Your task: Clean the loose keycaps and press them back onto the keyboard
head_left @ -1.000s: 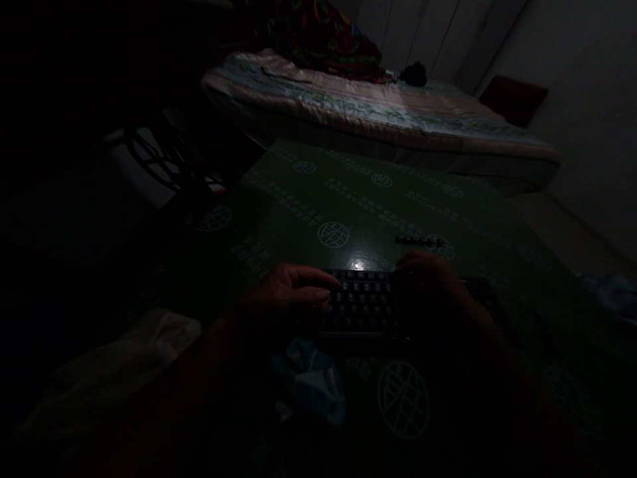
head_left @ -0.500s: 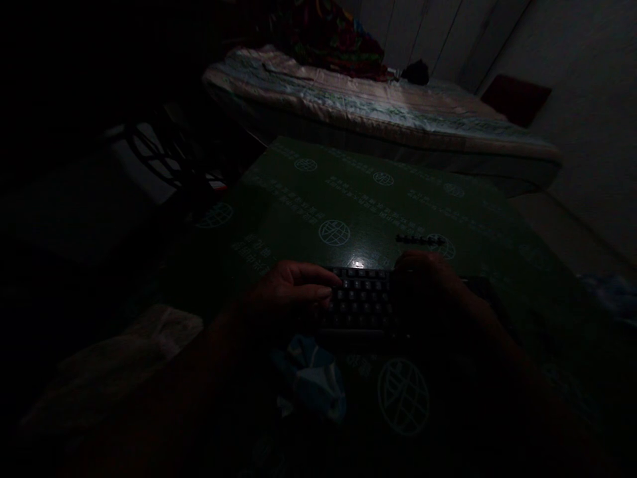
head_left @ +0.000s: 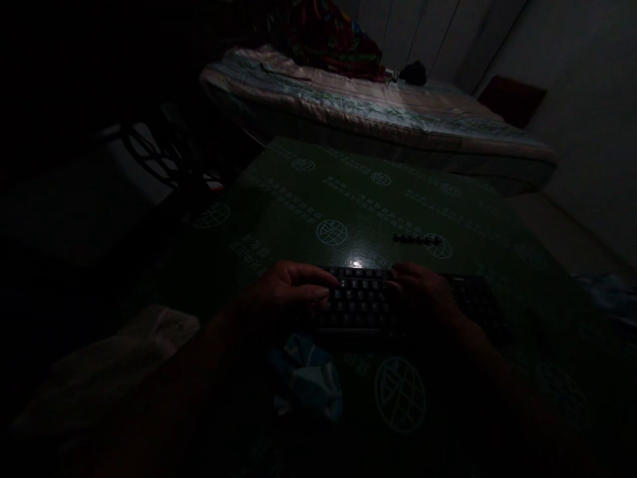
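Spanning the gap between both hands, a dark keyboard [head_left: 355, 305] is laid on a green table [head_left: 279, 199] printed with pale globes and lettering. Its left end is covered by the left hand [head_left: 288, 292]: half open, index finger and thumb held apart and pointed right over the keys; whether the keyboard's edge is gripped below can't be told. Keys right of centre are covered by the right hand [head_left: 423, 289]: fingers curled, tips brought to the top rows; too dark to tell if anything is pinched. More keyboard is exposed to the right of that hand. Just beyond the right hand, a dark toothed strip [head_left: 417, 239] is left lying on the table, apart from the keyboard. Nearer the wearer than the left hand, a crumpled blue-and-white cloth [head_left: 311, 378] is set down; further left, by the forearm, a pale crumpled item [head_left: 154, 332] is seen, material unclear. Well beyond both hands, a mattress [head_left: 373, 106] is topped by a red patterned blanket [head_left: 328, 50]. Lighting is poor, details are lost.
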### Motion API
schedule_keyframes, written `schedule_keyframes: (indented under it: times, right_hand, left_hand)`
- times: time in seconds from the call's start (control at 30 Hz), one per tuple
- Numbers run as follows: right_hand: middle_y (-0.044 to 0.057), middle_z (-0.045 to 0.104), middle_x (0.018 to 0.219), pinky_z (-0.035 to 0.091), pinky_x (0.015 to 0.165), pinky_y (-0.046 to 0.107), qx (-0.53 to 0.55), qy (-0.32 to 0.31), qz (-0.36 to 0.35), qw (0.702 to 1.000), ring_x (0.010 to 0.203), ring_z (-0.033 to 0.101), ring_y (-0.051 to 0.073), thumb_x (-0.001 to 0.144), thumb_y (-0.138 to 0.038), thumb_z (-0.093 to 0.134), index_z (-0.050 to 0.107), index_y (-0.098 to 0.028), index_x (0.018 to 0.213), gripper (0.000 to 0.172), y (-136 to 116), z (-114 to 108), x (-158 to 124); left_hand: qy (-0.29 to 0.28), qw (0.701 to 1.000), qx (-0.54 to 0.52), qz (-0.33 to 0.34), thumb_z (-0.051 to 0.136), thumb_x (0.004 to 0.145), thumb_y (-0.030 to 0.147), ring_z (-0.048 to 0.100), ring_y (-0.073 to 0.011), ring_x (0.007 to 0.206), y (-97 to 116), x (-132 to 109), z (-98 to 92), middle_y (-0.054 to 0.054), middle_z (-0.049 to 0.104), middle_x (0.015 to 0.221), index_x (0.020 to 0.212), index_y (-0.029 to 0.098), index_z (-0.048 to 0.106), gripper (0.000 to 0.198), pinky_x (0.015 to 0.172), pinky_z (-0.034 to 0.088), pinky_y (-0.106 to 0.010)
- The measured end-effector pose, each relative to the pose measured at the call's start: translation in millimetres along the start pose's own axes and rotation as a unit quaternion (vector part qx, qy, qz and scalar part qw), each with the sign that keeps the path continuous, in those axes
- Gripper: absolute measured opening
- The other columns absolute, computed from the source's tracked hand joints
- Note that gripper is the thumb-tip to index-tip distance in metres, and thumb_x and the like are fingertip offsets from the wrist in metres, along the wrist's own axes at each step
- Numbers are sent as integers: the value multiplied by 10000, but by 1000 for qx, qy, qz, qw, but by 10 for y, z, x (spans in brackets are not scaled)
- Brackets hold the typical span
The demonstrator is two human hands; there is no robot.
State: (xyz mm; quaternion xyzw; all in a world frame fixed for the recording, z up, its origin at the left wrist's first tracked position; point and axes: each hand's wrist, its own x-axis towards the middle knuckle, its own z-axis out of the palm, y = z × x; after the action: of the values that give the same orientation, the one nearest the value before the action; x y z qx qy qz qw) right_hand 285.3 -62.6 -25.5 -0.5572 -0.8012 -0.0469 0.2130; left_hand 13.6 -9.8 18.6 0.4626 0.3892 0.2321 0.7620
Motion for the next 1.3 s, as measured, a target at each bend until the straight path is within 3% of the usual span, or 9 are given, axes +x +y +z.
schedule_keyframes:
  times: [0.13, 0.23, 0.33, 0.5, 0.8, 1.3]
  right_hand:
    - [102, 646, 882, 478, 704, 308, -33, -30, 0, 999, 791, 600, 190, 885, -336, 454, 642, -164, 761, 283, -97, -3, -6]
    - [120, 650, 981, 488, 766, 349, -11, -31, 26, 999, 883, 608, 223, 867, -334, 481, 657, -165, 828, 247, -98, 2, -33]
    - [117, 628, 1114, 498, 841, 365, 70, 14, 76, 995, 994, 603, 222, 868, -311, 471, 657, -180, 962, 246, -58, -6, -90]
    - [90, 659, 1046, 524, 824, 331, 160, 95, 147, 972, 922, 638, 182, 853, -288, 495, 668, -210, 937, 208, -13, -23, -157]
    - [90, 667, 986, 541, 767, 315, 171, 110, 115, 972, 864, 649, 180, 831, -251, 509, 682, -202, 866, 184, 37, 52, -130]
    - [86, 670, 928, 522, 701, 277, 174, 56, 119, 976, 808, 647, 166, 815, -211, 501, 681, -187, 803, 182, 44, -42, -21]
  left_hand:
    - [-1, 1000, 3, 2, 756, 597, 215, 574, -107, 494, -17, 10, -16, -29, 674, 625, 844, 144, 712, 261, 474, 436, -201]
    - [-6, 1000, -1, -3, 751, 604, 207, 573, -107, 492, -15, 11, -20, -30, 675, 629, 845, 151, 714, 250, 472, 436, -203]
    - [-1, 1000, 3, -1, 754, 598, 205, 570, -107, 488, -6, 6, -17, -31, 671, 622, 831, 149, 715, 243, 470, 438, -204]
    - [1, 1000, 0, 2, 745, 607, 210, 560, -102, 488, -5, 3, -30, -21, 660, 629, 842, 153, 710, 244, 472, 441, -207]
    - [6, 1000, 7, -3, 748, 590, 214, 561, -102, 486, 3, 9, -52, -16, 655, 610, 841, 151, 705, 262, 483, 439, -208]
    - [22, 1000, -16, 7, 763, 585, 193, 574, -108, 502, 23, 11, -76, -24, 666, 602, 826, 147, 709, 252, 485, 457, -201]
